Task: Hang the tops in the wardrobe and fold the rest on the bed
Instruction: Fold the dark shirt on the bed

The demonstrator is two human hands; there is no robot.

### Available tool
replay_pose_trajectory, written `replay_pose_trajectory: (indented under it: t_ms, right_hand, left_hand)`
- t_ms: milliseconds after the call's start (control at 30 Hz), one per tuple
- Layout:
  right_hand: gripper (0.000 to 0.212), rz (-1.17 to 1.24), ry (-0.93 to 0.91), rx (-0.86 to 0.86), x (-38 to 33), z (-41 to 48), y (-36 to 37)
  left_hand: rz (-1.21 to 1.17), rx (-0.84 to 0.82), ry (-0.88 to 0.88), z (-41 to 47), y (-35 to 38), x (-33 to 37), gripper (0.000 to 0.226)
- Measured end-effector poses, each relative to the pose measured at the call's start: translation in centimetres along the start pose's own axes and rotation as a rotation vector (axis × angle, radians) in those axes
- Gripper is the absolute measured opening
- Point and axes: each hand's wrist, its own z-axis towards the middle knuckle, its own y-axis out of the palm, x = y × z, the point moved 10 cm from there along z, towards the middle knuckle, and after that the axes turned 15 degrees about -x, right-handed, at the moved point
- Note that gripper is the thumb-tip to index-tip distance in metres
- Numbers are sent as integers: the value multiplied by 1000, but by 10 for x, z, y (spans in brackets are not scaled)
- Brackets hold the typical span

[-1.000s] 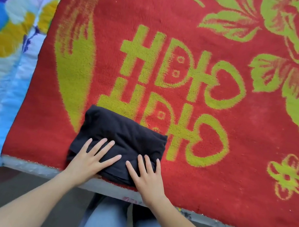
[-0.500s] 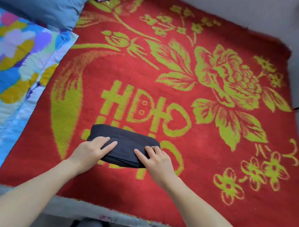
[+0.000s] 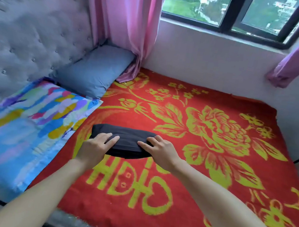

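Left hand (image 3: 96, 145) and right hand (image 3: 161, 152) lie flat-fingered on the folded black garment (image 3: 125, 138) between them; uneven pushing could shear its layers apart

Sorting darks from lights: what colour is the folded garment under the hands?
The garment is plain black; the head view shows it best.
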Motion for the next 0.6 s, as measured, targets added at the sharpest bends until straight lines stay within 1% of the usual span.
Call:
replay_pose_trajectory:
  t_ms: [67,100,133,200,300,333,367,400,433,467,500,533,567,600]
  right_hand:
    - [64,-9,-96,31,-14,3,-13]
    - [64,-21,-136,45,-22,9,-17]
    - [65,-27,-182,64,-30,16,-23]
    - [65,-41,-283,76,-61,35,-35]
    - [66,-39,-464,134,-118,64,-55]
    - [63,-19,-504,185,-137,70,-65]
    - [59,-1,-570,222,-164,78,-77]
    - [55,14,-610,246,-181,82,-84]
    - [54,18,-670,262,-208,86,-93]
    - [53,17,-714,289,-232,86,-102]
    - [57,9,-782,305,-258,85,-108]
    - [69,9,-828,315,-274,85,-110]
    - [81,12,-891,289,-304,84,-115]
    - [87,6,-923,282,-328,83,-118]
  left_hand:
    - [25,20,-79,-21,-13,-1,83]
    - [43,29,-123,-34,-20,-4,85]
    - [80,56,-163,-48,-28,-7,77]
    - [138,52,-262,-85,-42,-16,59]
    - [179,12,-461,-152,-67,-37,57]
    - [195,-15,-513,-175,-71,-42,59]
    - [228,-30,-578,-204,-79,-46,68]
    - [222,-28,-622,-224,-81,-48,80]
    - [229,-6,-688,-253,-89,-50,90]
    - [248,-11,-743,-277,-94,-51,89]
    - [278,-2,-794,-303,-102,-48,77]
    - [285,-30,-818,-317,-104,-46,64]
    - [297,-44,-886,-348,-108,-44,59]
    - [302,-60,-947,-373,-111,-40,58]
